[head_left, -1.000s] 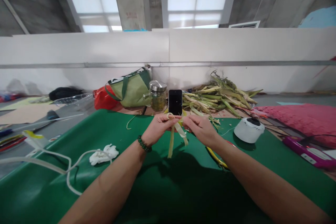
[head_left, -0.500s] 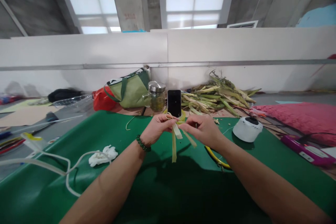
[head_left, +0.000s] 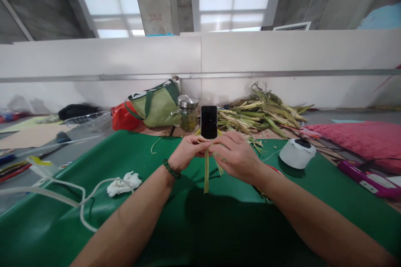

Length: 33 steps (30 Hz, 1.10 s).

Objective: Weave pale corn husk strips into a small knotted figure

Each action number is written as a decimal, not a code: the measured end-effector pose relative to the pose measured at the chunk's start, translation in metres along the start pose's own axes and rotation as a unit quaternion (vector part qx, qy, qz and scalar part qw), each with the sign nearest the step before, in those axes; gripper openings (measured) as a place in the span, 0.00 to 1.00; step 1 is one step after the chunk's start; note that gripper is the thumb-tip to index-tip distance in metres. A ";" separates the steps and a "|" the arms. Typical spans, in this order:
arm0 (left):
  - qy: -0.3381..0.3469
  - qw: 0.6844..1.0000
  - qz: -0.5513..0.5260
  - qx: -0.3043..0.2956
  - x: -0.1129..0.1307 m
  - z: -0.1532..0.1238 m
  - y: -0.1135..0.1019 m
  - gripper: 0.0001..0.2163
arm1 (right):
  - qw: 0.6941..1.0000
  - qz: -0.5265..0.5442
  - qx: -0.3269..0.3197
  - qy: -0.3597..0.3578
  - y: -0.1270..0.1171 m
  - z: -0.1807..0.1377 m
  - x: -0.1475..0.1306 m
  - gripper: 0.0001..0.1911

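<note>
Pale green husk strips (head_left: 206, 175) hang down between my two hands, in front of the upright phone (head_left: 209, 122). My left hand (head_left: 188, 151) pinches their upper end between thumb and fingers; a green bead bracelet (head_left: 171, 169) circles that wrist. Fingers bent together, my right hand (head_left: 236, 156) grips the strips from the other side, close against the left fingertips. It is slightly blurred and covers part of the strips. A shorter strip end (head_left: 220, 169) shows beneath it.
A heap of husks and leaves (head_left: 266, 110) lies behind on the right. A white thread spool (head_left: 296, 157) stands on the green mat (head_left: 150, 221). Left are crumpled tissue (head_left: 123, 184) and a white cable (head_left: 82, 208). A glass jug (head_left: 188, 119) and green bag (head_left: 159, 108) stand behind.
My right hand has turned and moved left over the strips, now hiding the broad pale strip end. The left hand keeps its pinch. The view has shifted slightly.
</note>
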State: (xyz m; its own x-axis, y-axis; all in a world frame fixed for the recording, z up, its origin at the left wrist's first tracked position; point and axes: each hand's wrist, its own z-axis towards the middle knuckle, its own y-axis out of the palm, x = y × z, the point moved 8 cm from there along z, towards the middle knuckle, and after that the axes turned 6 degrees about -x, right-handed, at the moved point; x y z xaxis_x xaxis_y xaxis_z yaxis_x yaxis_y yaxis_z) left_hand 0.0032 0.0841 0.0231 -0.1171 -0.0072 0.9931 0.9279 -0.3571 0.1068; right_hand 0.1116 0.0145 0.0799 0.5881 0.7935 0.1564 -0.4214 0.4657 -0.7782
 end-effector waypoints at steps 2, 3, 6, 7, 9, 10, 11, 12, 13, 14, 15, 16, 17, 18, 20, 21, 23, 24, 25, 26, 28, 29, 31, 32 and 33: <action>0.009 1.000 -0.014 0.012 0.000 0.000 0.002 0.14 | 0.996 -0.047 -0.014 -0.075 0.005 0.000 -0.018 0.07; 0.011 1.000 -0.021 0.014 -0.001 0.000 0.003 0.14 | 0.994 -0.062 -0.016 -0.089 0.006 0.000 -0.022 0.08; 0.015 0.999 -0.042 0.018 -0.003 -0.001 0.006 0.14 | 0.992 -0.085 0.010 -0.096 0.006 0.000 -0.026 0.07; 0.017 0.998 -0.050 0.018 -0.003 0.000 0.006 0.14 | 0.991 -0.093 0.022 -0.098 0.006 0.000 -0.026 0.08; 0.020 0.998 -0.065 0.017 -0.004 0.000 0.007 0.15 | 0.988 -0.111 0.043 -0.099 0.005 -0.001 -0.026 0.08; 0.020 0.997 -0.074 0.017 -0.004 0.000 0.007 0.15 | 0.987 -0.119 0.056 -0.096 0.005 -0.001 -0.026 0.07; 0.019 0.996 -0.083 0.017 -0.005 0.000 0.007 0.16 | 0.986 -0.124 0.071 -0.092 0.004 -0.001 -0.025 0.07; 0.017 0.995 -0.093 0.017 -0.006 -0.001 0.008 0.16 | 0.985 -0.124 0.087 -0.089 0.002 -0.001 -0.025 0.07; 0.015 0.995 -0.101 0.015 -0.006 -0.001 0.009 0.17 | 0.984 -0.119 0.104 -0.086 0.001 -0.002 -0.025 0.06; 0.014 0.994 -0.109 0.012 -0.006 -0.001 0.010 0.17 | 0.983 -0.112 0.119 -0.085 0.000 -0.003 -0.024 0.06; 0.014 0.993 -0.113 0.007 -0.006 -0.001 0.012 0.17 | 0.983 -0.101 0.130 -0.085 -0.001 -0.003 -0.024 0.06; 0.014 0.993 -0.115 0.004 -0.006 -0.002 0.013 0.16 | 0.983 -0.087 0.135 -0.085 -0.001 -0.004 -0.023 0.07; 0.015 0.994 -0.112 0.003 -0.006 -0.002 0.013 0.17 | 0.985 -0.066 0.138 -0.083 -0.001 -0.005 -0.021 0.08; 0.016 0.994 -0.108 0.006 -0.006 -0.002 0.013 0.17 | 0.986 -0.037 0.142 -0.074 -0.001 -0.005 -0.018 0.08; 0.018 0.995 -0.094 0.021 -0.006 -0.002 0.011 0.18 | 0.988 0.050 0.144 -0.028 0.000 -0.005 -0.006 0.07; 0.015 0.996 -0.084 0.028 -0.007 -0.001 0.009 0.18 | 0.985 0.103 0.141 0.009 0.001 -0.005 0.003 0.07; 0.003 0.997 -0.067 0.029 -0.009 -0.001 0.009 0.19 | 0.966 0.205 0.121 0.102 0.009 -0.006 0.022 0.08; -0.004 0.998 -0.062 0.024 -0.009 -0.001 0.010 0.19 | 0.952 0.247 0.104 0.150 0.013 -0.007 0.030 0.09; -0.008 0.998 -0.060 0.015 -0.009 -0.001 0.011 0.18 | 0.936 0.281 0.089 0.194 0.018 -0.008 0.037 0.10; -0.011 0.998 -0.059 0.005 -0.009 -0.001 0.012 0.18 | 0.919 0.309 0.076 0.233 0.021 -0.010 0.043 0.12; -0.010 0.998 -0.053 -0.021 -0.007 -0.002 0.016 0.18 | 0.887 0.359 0.055 0.284 0.024 -0.012 0.050 0.15; -0.013 0.998 -0.046 -0.035 -0.007 -0.003 0.018 0.18 | 0.873 0.385 0.043 0.296 0.025 -0.012 0.052 0.17; -0.021 0.997 -0.030 -0.065 -0.007 -0.004 0.021 0.18 | 0.846 0.443 0.008 0.297 0.028 -0.010 0.052 0.19; -0.027 0.996 -0.023 -0.078 -0.008 -0.004 0.023 0.19 | 0.833 0.471 -0.012 0.291 0.030 -0.009 0.051 0.19; -0.031 0.995 -0.015 -0.089 -0.009 -0.005 0.024 0.19 | 0.821 0.493 -0.029 0.286 0.031 -0.008 0.050 0.19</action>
State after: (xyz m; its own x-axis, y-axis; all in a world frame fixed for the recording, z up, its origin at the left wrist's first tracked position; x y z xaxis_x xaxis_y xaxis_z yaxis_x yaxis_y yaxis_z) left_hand 0.0243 0.0715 0.0169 -0.1163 0.0622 0.9913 0.8464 -0.5160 0.1317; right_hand 0.1330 0.0653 0.0586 0.2155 0.4533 -0.8649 -0.8637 -0.3248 -0.3854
